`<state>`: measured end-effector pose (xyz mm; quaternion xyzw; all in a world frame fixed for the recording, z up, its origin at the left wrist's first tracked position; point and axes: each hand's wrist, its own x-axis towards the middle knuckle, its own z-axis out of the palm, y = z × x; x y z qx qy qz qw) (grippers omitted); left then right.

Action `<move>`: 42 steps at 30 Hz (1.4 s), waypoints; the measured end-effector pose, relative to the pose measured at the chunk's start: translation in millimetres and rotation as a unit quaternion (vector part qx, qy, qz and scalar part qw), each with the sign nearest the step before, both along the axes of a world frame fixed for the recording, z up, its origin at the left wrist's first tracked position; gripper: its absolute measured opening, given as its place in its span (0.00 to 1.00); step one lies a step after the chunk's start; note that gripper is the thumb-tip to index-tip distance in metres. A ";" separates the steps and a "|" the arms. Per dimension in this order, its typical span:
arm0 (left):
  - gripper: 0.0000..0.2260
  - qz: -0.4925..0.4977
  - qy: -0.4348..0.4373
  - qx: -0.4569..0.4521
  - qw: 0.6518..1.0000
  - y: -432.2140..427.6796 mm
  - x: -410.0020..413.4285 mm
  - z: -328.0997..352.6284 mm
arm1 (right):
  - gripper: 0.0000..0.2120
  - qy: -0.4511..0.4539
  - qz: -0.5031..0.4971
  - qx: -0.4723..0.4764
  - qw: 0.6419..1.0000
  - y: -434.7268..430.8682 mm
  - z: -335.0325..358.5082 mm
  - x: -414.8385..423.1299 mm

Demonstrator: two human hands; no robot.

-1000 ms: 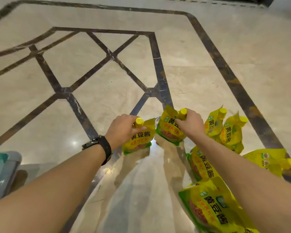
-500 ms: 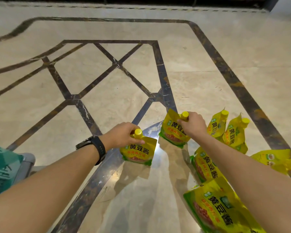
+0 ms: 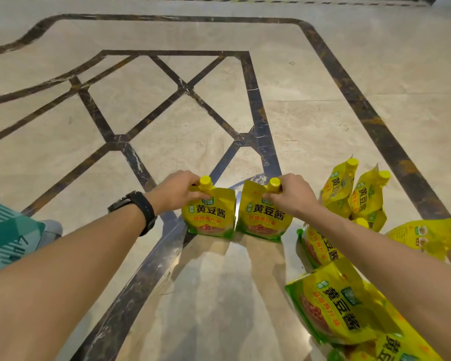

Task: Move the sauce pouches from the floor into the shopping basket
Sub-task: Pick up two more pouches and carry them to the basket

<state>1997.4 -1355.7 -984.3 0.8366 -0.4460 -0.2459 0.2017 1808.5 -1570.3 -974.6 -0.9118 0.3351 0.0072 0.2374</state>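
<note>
Two yellow sauce pouches with yellow screw caps hang upright side by side over the marble floor. My left hand (image 3: 179, 192) grips the left pouch (image 3: 210, 217) at its spout. My right hand (image 3: 293, 195) grips the right pouch (image 3: 263, 217) the same way. Several more yellow pouches lie on the floor at the right: two leaning ones (image 3: 354, 188), one flat near the right edge (image 3: 427, 237), one under my right forearm (image 3: 320, 247) and a large near one (image 3: 333, 311). The shopping basket is not in view.
The beige marble floor (image 3: 167, 121) carries dark inlaid bands. A green patterned fabric over a grey shoe (image 3: 13, 235) sits at the left edge. A black watch (image 3: 138, 208) is on my left wrist.
Both hands have swung the two held pouches from tilted to upright and brought them close together, facing me. The view has tilted up slightly.
</note>
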 end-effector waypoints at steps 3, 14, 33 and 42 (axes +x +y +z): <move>0.13 0.036 0.001 -0.011 0.999 4.1 3.8 -4.8 | 0.13 0.013 -0.005 0.028 1.000 -3.0 -0.6 -0.1; 0.09 0.005 -0.005 0.023 1.000 12.5 -7.0 2.9 | 0.18 0.066 0.010 0.040 0.997 -8.0 2.9 2.6; 0.22 0.107 0.286 -0.087 0.948 48.0 -17.3 -47.8 | 0.14 0.131 0.109 -0.041 0.985 -11.7 11.3 8.9; 0.31 0.123 0.317 -0.138 0.930 46.4 -12.8 -83.5 | 0.10 0.094 0.114 -0.033 0.989 -17.1 -10.2 1.8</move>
